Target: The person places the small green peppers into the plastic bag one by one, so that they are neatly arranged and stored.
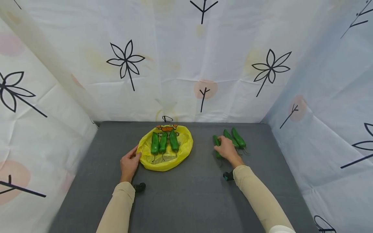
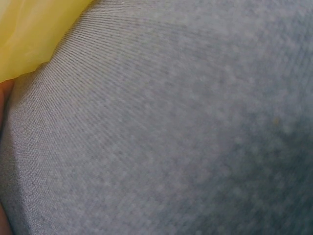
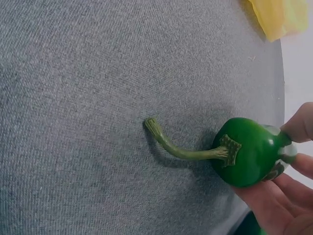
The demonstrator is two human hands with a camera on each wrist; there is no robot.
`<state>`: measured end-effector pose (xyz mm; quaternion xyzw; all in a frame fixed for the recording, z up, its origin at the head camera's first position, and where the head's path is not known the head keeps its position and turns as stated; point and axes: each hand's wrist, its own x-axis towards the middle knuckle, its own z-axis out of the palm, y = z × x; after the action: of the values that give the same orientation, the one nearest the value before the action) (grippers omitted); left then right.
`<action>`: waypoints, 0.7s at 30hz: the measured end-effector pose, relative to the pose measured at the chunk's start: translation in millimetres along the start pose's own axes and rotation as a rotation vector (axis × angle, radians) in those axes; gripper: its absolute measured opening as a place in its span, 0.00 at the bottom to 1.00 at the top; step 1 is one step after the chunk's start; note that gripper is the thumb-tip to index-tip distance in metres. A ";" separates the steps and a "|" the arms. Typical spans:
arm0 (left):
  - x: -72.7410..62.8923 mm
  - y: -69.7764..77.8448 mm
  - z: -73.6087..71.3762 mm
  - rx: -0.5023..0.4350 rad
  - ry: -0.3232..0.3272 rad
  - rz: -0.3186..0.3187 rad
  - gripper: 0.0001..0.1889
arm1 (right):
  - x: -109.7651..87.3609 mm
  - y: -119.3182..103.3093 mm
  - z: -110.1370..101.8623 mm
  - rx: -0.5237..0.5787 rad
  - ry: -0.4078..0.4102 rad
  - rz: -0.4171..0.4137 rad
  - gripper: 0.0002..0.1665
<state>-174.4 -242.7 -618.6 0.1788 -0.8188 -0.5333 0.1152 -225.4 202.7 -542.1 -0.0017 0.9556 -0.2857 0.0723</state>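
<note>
Beige cloth sleeves [image 1: 257, 197] foremost, our right hand [image 1: 228, 149] grips a long green pepper [image 3: 248, 155] in its fingers, at three o'clock from the round yellow plastic bag [image 1: 163, 167] our left hand [image 1: 129, 164] pinches.

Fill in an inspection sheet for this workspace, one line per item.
Surface: grey table, textured.
Job's things: yellow bag, open, with three green peppers inside; two loose peppers lie side by side to its right.
Clutter: nothing seen.
Left hand: holds the bag's left edge.
Right hand: grips a single pepper, its stem curved, beside the loose pair.
Cables: nothing seen.
Surroundings: white sheeting with plant drawings, behind and on both sides.
</note>
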 end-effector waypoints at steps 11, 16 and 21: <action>-0.1 -2.6 -1.2 0.018 0.005 -0.004 0.21 | 3.0 -14.3 -3.3 0.081 -0.017 -0.033 0.32; -1.0 -0.8 -0.8 0.009 -0.009 -0.005 0.21 | 3.4 -20.4 -6.7 0.107 -0.020 -0.056 0.33; 0.8 -0.4 -0.2 0.004 -0.010 -0.001 0.22 | 4.9 -27.6 -10.1 0.171 -0.020 -0.073 0.33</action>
<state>-175.0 -243.4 -618.9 0.1765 -0.8203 -0.5327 0.1106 -232.7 185.0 -519.3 -0.0330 0.9263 -0.3686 0.0712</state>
